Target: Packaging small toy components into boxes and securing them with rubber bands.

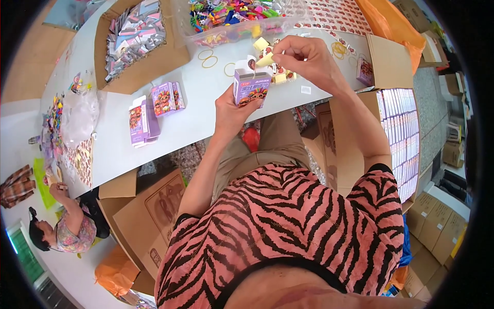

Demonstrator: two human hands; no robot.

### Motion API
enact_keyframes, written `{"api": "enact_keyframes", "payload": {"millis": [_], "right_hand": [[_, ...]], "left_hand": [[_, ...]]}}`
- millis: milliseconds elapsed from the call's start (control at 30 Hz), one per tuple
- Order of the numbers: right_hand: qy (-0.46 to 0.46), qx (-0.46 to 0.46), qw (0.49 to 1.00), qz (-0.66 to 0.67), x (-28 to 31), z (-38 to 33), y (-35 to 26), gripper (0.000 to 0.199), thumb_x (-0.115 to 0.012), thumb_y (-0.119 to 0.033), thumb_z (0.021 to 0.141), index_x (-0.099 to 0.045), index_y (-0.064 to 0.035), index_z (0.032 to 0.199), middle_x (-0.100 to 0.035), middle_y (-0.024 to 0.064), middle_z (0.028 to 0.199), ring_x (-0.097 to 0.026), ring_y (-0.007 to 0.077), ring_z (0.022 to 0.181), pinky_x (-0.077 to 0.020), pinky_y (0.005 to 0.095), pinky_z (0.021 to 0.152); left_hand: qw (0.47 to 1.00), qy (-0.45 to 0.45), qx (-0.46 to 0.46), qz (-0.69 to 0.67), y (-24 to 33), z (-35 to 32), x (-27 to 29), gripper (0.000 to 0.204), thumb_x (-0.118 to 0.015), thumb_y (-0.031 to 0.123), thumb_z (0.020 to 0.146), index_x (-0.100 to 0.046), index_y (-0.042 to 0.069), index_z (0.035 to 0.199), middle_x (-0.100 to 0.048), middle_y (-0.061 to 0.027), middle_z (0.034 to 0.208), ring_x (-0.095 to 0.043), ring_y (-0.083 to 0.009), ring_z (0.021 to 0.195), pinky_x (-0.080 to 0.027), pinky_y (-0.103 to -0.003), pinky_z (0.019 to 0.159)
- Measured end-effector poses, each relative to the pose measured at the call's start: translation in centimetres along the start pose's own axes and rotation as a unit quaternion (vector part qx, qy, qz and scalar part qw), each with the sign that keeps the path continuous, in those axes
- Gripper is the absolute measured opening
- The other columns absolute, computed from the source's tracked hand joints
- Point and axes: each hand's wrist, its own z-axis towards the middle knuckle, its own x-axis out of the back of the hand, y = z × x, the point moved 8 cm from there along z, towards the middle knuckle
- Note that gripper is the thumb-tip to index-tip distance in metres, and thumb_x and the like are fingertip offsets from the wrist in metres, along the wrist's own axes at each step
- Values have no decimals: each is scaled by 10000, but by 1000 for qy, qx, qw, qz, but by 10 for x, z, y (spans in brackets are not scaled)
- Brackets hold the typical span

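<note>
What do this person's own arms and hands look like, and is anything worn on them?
Both arms are bare from the shoulder down: the pink top with black tiger-like stripes ends in short, black-edged sleeves at the upper arms. The left hand and right hand wear no gloves. No watch, bracelet or ring shows on either wrist or on the visible fingers.

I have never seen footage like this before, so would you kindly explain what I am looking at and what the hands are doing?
This is one picture from a fisheye camera worn on a person's head, looking down, so straight edges bend. The left hand holds a small purple carton with its top open. The right hand pinches a small pale yellow piece just above the opening. On the white table lie more purple cartons, rubber bands, a cardboard box of packets and a clear tub of colourful bits. Another person works at lower left.
</note>
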Motion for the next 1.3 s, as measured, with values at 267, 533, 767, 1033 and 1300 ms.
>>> {"api": "enact_keyframes", "payload": {"millis": [267,533,767,1033,1300], "right_hand": [[-71,29,994,-75,-15,1,-5,50,-617,-74,843,-604,-30,823,-557,-42,673,-471,24,607,-367,201,520],[3,232,936,-265,-19,-7,-38,58,-628,-49,798,-570,-42,800,-598,48,743,-573,169,631,-462,301,575],[1,346,851,-394,-44,-18,-50,98,-650,-77,760,-557,-58,785,-572,50,720,-589,218,661,-479,326,564],[48,390,789,-473,-46,-24,-56,138,-673,-90,713,-558,-68,785,-579,26,763,-589,175,705,-486,287,563],[65,432,780,-447,-41,-28,-60,158,-678,-84,699,-575,-65,818,-610,24,830,-595,163,737,-501,271,595]], "left_hand": [[999,-5,-15,36,4,-5,-3,342,-735,51,748,-612,0,1064,-688,-55,876,-613,-77,764,-509,-248,714],[999,-23,-17,33,11,-12,-5,320,-732,46,759,-605,-9,1046,-680,-53,882,-613,-76,774,-512,-246,707],[998,-19,-18,49,11,-16,-7,340,-729,61,742,-606,-5,1052,-688,-51,878,-609,-71,782,-510,-255,723],[999,15,-22,41,15,-18,-1,331,-731,67,736,-612,-8,1036,-694,-61,848,-618,-82,748,-514,-263,711],[997,11,-37,74,21,-18,3,321,-735,69,730,-616,-15,1016,-694,-73,819,-615,-82,716,-513,-265,688]]}}
